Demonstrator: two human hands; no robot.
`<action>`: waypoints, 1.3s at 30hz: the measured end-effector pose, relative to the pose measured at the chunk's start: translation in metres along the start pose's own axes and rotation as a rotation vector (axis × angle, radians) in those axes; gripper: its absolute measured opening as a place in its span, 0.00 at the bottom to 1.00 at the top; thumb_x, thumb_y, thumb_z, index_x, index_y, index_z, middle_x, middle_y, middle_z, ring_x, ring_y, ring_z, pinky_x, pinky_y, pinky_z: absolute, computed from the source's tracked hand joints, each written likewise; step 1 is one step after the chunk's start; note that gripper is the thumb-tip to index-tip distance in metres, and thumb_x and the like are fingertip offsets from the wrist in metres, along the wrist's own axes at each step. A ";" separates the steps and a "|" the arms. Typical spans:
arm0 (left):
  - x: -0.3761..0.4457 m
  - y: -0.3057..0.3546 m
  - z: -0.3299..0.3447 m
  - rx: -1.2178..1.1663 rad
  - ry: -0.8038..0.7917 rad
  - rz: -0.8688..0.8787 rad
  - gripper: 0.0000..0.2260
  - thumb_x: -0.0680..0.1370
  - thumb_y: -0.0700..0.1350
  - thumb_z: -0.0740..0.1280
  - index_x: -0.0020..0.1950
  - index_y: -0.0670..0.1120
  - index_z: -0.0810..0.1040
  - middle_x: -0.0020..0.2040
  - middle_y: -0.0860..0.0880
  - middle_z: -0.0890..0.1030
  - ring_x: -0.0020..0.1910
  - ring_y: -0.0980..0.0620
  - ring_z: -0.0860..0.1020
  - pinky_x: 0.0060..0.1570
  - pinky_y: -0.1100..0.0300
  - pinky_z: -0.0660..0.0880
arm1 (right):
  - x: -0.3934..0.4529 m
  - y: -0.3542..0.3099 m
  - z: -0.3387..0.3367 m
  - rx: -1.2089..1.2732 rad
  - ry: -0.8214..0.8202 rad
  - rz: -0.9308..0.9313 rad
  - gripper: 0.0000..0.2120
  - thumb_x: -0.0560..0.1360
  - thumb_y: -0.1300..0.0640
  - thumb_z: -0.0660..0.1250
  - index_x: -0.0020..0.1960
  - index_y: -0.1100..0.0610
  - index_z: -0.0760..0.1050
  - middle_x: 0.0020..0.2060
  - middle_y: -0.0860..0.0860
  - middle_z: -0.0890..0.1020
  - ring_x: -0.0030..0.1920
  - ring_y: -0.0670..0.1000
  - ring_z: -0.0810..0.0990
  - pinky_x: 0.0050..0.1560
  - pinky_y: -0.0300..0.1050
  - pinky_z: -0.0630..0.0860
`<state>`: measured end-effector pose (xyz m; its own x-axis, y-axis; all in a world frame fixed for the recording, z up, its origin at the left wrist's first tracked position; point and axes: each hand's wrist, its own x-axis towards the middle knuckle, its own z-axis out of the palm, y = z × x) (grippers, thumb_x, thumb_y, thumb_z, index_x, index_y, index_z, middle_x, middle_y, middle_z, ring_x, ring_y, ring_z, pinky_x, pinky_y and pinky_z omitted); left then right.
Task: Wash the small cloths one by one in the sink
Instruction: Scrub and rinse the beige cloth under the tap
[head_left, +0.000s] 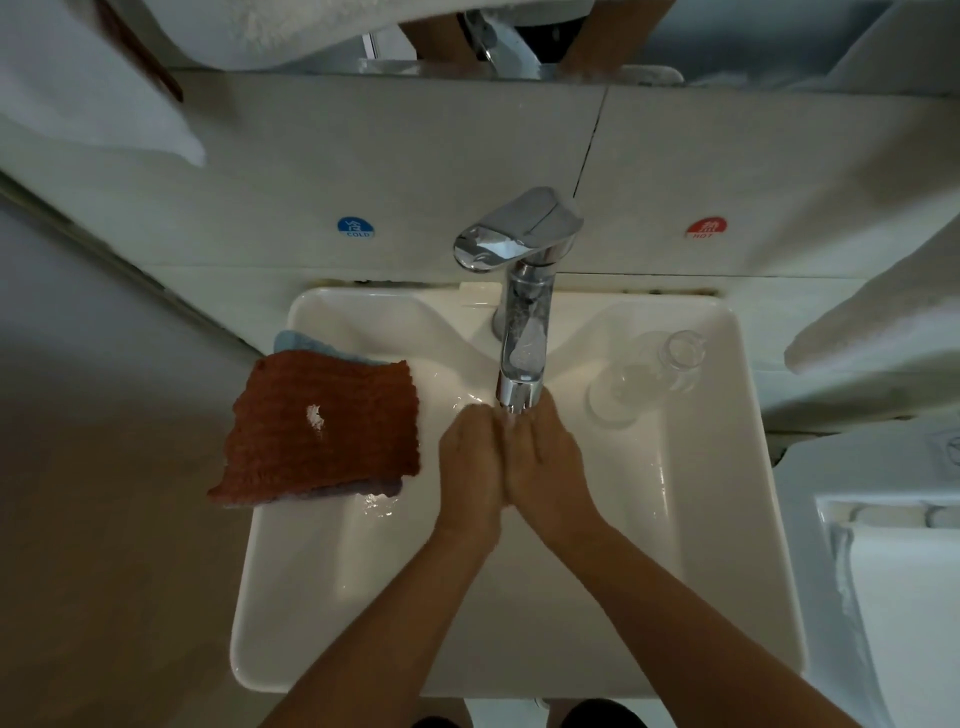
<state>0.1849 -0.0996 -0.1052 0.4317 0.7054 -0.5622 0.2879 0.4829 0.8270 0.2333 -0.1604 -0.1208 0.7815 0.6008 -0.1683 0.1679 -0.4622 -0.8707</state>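
Note:
A stack of small cloths lies on the left rim of the white sink (743, 519). The top one is a rust-brown knitted cloth (322, 431) with a white speck on it. A light blue cloth (301, 343) and a greyish one (363, 491) peek out beneath it. My left hand (470, 467) and my right hand (545, 462) are side by side in the basin under the chrome tap (522, 332), fingers straight and pointing toward the spout, edges touching. Neither hand holds a cloth. Water glistens on the basin around them.
A clear glass (644, 374) lies tipped on the sink's right rim. White towels hang at the upper left (88, 93) and at the right (883, 322). Blue cold (355, 227) and red hot (705, 227) stickers mark the wall behind the tap.

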 end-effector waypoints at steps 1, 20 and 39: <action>0.008 0.005 -0.002 0.005 0.051 -0.001 0.08 0.70 0.51 0.62 0.35 0.49 0.75 0.31 0.50 0.76 0.32 0.52 0.75 0.31 0.55 0.72 | -0.009 -0.003 0.003 -0.059 -0.084 -0.058 0.15 0.80 0.39 0.51 0.50 0.48 0.69 0.35 0.43 0.79 0.37 0.43 0.80 0.38 0.41 0.73; 0.032 -0.004 -0.008 0.591 0.105 0.246 0.13 0.80 0.48 0.64 0.41 0.40 0.77 0.38 0.46 0.77 0.39 0.50 0.77 0.37 0.55 0.73 | -0.003 -0.007 0.005 0.050 -0.189 0.052 0.22 0.79 0.36 0.52 0.46 0.53 0.73 0.36 0.49 0.80 0.38 0.49 0.81 0.41 0.50 0.77; 0.002 -0.010 0.005 0.063 0.052 0.215 0.11 0.79 0.52 0.59 0.38 0.52 0.74 0.33 0.54 0.78 0.36 0.56 0.78 0.40 0.51 0.75 | 0.004 0.005 -0.002 0.081 -0.074 -0.039 0.12 0.83 0.51 0.60 0.49 0.59 0.72 0.38 0.55 0.76 0.35 0.49 0.76 0.38 0.55 0.74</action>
<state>0.1878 -0.1055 -0.1147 0.4443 0.8152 -0.3716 0.2481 0.2866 0.9254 0.2386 -0.1620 -0.1249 0.7282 0.6653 -0.1645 0.1456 -0.3847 -0.9115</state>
